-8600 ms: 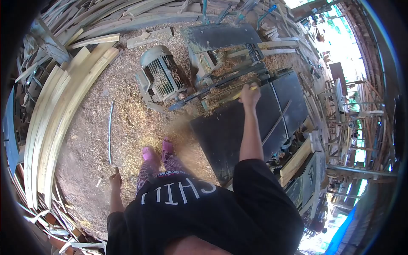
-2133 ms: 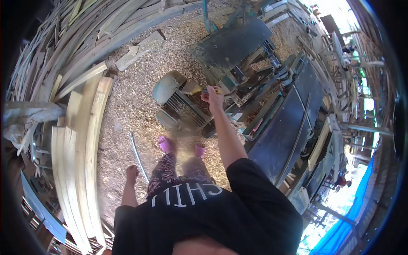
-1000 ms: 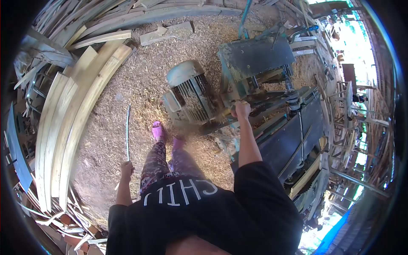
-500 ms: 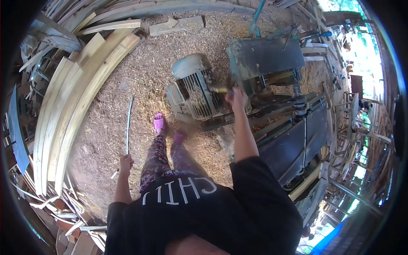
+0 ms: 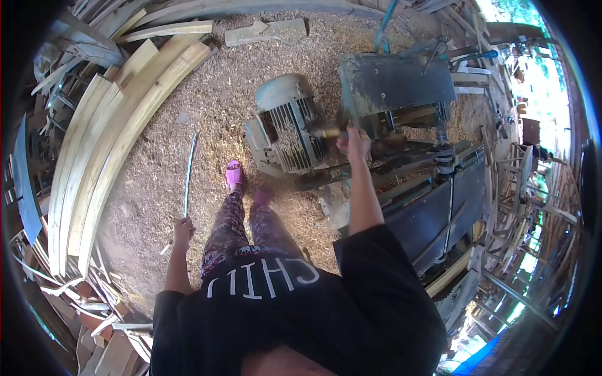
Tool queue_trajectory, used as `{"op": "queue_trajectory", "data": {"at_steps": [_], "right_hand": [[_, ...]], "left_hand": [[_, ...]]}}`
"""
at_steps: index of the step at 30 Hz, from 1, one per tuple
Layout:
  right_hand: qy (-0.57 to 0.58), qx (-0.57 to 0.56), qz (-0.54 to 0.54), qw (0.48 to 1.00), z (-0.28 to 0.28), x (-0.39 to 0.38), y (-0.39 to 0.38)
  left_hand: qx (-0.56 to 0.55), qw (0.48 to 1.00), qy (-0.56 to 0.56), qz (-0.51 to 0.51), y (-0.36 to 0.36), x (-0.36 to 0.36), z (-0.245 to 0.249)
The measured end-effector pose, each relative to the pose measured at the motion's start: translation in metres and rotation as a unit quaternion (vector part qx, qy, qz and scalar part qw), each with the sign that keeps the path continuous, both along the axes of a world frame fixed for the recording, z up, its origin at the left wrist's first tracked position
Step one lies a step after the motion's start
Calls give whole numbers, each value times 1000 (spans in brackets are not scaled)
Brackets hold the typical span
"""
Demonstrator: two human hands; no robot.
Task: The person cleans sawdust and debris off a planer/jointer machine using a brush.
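Right hand (image 5: 355,145): closed on brush (image 5: 327,133), beside motor (image 5: 288,128). Left hand (image 5: 183,232): I cannot tell its grasp. Brush: probably light, soft-bristled, stiff-handled; best held by its handle.

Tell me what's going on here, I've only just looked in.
A person stands on shaving-strewn ground beside a machine with dark metal plates. The right hand grips what looks like a small brush, its blurred tip at the finned side of a motor. Pale shavings or dust cover part of the fins. The left hand is low on the other side, by the end of a thin strip; whether it touches it is unclear.
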State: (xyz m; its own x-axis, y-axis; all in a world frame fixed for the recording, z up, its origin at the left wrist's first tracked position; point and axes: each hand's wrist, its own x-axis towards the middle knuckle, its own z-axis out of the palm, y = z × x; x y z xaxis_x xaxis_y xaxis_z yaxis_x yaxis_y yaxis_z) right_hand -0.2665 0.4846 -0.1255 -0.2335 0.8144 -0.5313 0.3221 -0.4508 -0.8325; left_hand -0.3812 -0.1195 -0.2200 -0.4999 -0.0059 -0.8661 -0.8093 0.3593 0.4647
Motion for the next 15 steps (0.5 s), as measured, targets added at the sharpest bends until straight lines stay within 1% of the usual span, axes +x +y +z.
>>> {"op": "queue_trajectory", "data": {"at_steps": [1,2,3,4,5,6,7,8,9,10,12,13,14,15], "right_hand": [[2,5,-1,1000,7,16,1],[-121,59,58,989,13,30,3],[-243,111,115,957,15,37,9],[-244,116,117,956,16,32,12],[-110,74,40,990,16,20,10],[26,26,-39,999,12,8,5],[25,22,-39,999,1,-9,1],[106,-9,-113,988,-14,-32,0],[183,-40,-188,964,-25,-42,-1],[179,-46,-191,964,-33,-36,-1],[137,-130,-210,959,-47,-15,7],[140,-128,-212,959,-47,5,20],[4,-78,-83,994,-45,34,36],[-134,-22,50,990,-39,53,43]], "left_hand": [[5,1000,2,-1,-2,0,-3],[5,1000,-4,-17,-5,-1,-8],[4,999,-12,-32,-7,1,-14],[-3,1000,-9,-4,-5,5,-15],[0,1000,-9,0,-1,8,-17],[-4,1000,-7,-9,-1,11,-17],[-11,1000,-7,-21,-3,14,-15],[-27,999,-7,-40,-1,15,-13],[-34,999,-10,-40,2,18,-10],[-24,999,-16,-32,5,19,-6],[-20,999,-20,-22,5,20,0],[-18,999,-17,-25,6,19,0],[-18,999,-13,-24,5,21,0],[-17,1000,-9,-21,5,24,-1]]}}
